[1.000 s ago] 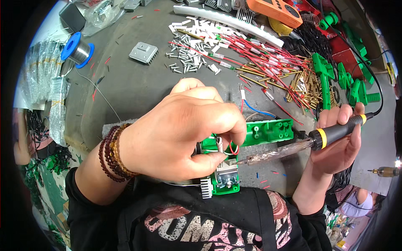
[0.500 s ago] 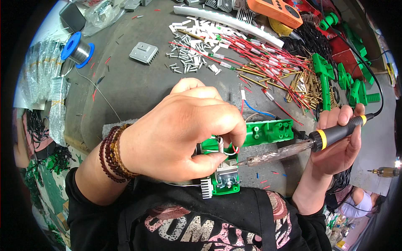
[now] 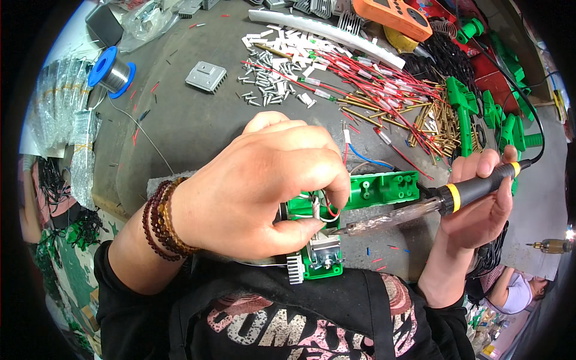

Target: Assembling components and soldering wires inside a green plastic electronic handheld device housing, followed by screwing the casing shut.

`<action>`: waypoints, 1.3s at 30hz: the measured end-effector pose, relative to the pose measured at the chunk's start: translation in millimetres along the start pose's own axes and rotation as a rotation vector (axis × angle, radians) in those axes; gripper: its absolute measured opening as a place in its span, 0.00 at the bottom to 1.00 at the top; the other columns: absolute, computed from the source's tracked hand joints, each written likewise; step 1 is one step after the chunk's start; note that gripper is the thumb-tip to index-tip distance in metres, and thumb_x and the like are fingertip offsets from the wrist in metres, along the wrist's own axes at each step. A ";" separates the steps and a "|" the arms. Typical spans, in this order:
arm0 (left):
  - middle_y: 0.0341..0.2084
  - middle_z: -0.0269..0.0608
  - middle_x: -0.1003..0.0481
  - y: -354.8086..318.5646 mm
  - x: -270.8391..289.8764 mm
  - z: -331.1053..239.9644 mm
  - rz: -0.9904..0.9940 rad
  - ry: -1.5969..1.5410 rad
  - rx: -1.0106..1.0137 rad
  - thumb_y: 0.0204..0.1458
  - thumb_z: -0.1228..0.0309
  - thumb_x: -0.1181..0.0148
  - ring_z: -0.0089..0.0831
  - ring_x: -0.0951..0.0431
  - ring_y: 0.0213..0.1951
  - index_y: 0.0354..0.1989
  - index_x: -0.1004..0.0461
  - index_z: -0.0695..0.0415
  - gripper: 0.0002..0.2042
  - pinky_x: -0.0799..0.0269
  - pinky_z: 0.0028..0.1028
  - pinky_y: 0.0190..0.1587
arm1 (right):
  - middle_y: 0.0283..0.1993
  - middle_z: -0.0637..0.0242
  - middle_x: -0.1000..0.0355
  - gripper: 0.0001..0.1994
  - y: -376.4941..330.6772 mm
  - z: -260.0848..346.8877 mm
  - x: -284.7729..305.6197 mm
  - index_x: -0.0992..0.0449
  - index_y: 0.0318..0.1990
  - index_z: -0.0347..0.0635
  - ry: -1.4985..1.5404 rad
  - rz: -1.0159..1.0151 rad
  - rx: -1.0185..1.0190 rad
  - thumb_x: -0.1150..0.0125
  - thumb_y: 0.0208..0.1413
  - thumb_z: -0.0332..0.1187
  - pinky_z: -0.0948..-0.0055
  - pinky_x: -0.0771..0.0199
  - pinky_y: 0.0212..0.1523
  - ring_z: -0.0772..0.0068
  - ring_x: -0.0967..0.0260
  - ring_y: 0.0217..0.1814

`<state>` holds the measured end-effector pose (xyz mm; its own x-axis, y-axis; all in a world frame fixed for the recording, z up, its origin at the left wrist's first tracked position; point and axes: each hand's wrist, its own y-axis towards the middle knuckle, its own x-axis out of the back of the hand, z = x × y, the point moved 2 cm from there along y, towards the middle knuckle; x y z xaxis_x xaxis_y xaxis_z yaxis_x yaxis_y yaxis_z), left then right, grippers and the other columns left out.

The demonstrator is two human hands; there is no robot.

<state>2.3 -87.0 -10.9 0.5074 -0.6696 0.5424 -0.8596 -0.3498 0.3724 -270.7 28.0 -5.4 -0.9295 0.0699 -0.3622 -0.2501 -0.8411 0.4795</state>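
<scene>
Lying just before the person's black top (image 3: 360,300), an open green plastic housing (image 3: 390,189) holds a silver metal block (image 3: 324,247). Over it arches the left hand (image 3: 258,186), thumb and fingers nearly closed; what they pinch is hidden. The right hand (image 3: 477,213) curls round a soldering iron with a black-and-yellow handle (image 3: 435,204), its tip by the block. Beyond lie silver screws (image 3: 270,77), a grey finned heat sink (image 3: 206,76) and a blue spool of silver wire (image 3: 112,72).

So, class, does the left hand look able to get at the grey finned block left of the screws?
Not now, it seems: the left hand is busy over the green housing. Once freed, probably; nothing appears between it and the grey finned block.
</scene>
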 end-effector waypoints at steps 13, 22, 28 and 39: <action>0.33 0.33 0.27 -17.5 47.5 -51.9 0.248 0.340 0.138 0.33 0.62 0.22 0.38 0.25 0.40 0.29 0.23 0.51 0.17 0.34 0.40 0.45 | 0.41 0.59 0.32 0.23 -2.1 -2.7 2.5 0.41 0.66 0.44 -0.044 -0.126 0.015 0.52 0.68 0.39 0.72 0.40 0.31 0.74 0.42 0.28; 0.25 0.29 0.27 -65.6 25.3 -65.0 0.133 0.506 0.094 0.36 0.66 0.29 0.28 0.24 0.29 0.32 0.19 0.51 0.12 0.28 0.33 0.38 | 0.40 0.56 0.31 0.23 1.5 -3.2 0.0 0.41 0.66 0.44 -0.015 -0.108 -0.010 0.51 0.67 0.39 0.70 0.36 0.32 0.72 0.39 0.29; 0.20 0.35 0.24 -44.6 11.4 -50.0 -0.284 0.229 0.227 0.43 0.73 0.30 0.35 0.27 0.18 0.31 0.21 0.56 0.07 0.31 0.31 0.25 | 0.39 0.53 0.31 0.23 0.1 -5.5 3.6 0.41 0.65 0.42 0.002 -0.130 0.012 0.49 0.66 0.38 0.70 0.32 0.30 0.69 0.36 0.30; 0.31 0.41 0.28 -17.7 -11.3 -50.4 -0.135 0.310 0.112 0.42 0.80 0.31 0.39 0.24 0.27 0.32 0.25 0.59 0.10 0.28 0.36 0.27 | 0.39 0.52 0.30 0.23 -0.4 -7.5 1.8 0.42 0.65 0.39 -0.030 -0.154 0.010 0.51 0.66 0.38 0.72 0.29 0.29 0.69 0.34 0.28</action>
<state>14.8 -40.3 14.4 0.5956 -0.3877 0.7035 -0.7763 -0.5027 0.3802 -270.1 24.5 -12.2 -0.8877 0.2134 -0.4080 -0.3927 -0.8137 0.4287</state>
